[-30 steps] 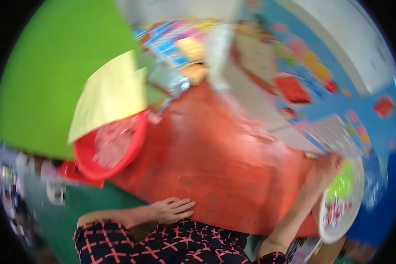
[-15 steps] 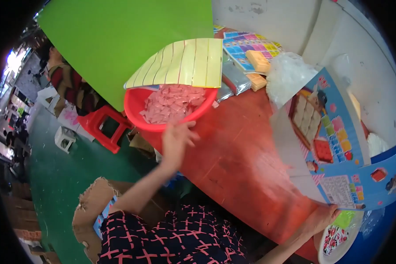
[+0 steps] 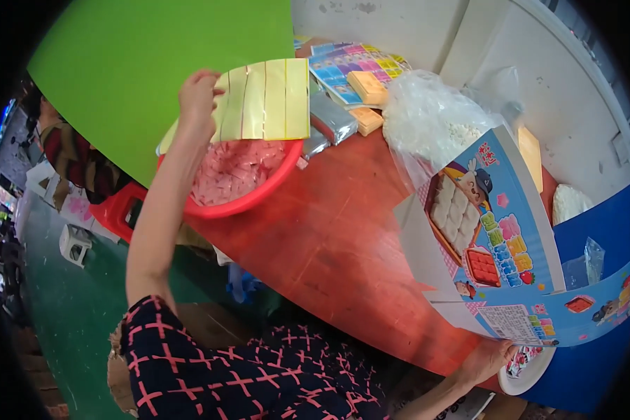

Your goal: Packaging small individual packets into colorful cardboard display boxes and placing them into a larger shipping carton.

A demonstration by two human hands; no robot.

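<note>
My left hand (image 3: 200,105) is at the upper left edge of a yellow sheet (image 3: 266,101) with dark stripes, its fingers curled closed on that edge. The sheet lies over the back of a red plastic basin (image 3: 252,204), which holds many small pink packets (image 3: 234,171). At the lower right, my right hand (image 3: 490,358) grips the bottom edge of a light blue printed cardboard box (image 3: 518,231), standing open with its flaps spread. Part of the thumb and fingers is hidden behind the cardboard.
Behind the basin are a green board (image 3: 161,63), grey packets (image 3: 332,119), wafer-like blocks (image 3: 367,87) and colourful printed sheets (image 3: 357,63). A clear plastic bag (image 3: 427,112) sits beside the box. A white bowl (image 3: 532,381) stands by my right hand. The red tabletop (image 3: 329,238) curves towards me.
My left hand has moved up from the basin's front rim to the yellow sheet. My right hand still holds the box. The whole view has shifted, so the table things appear further left.
</note>
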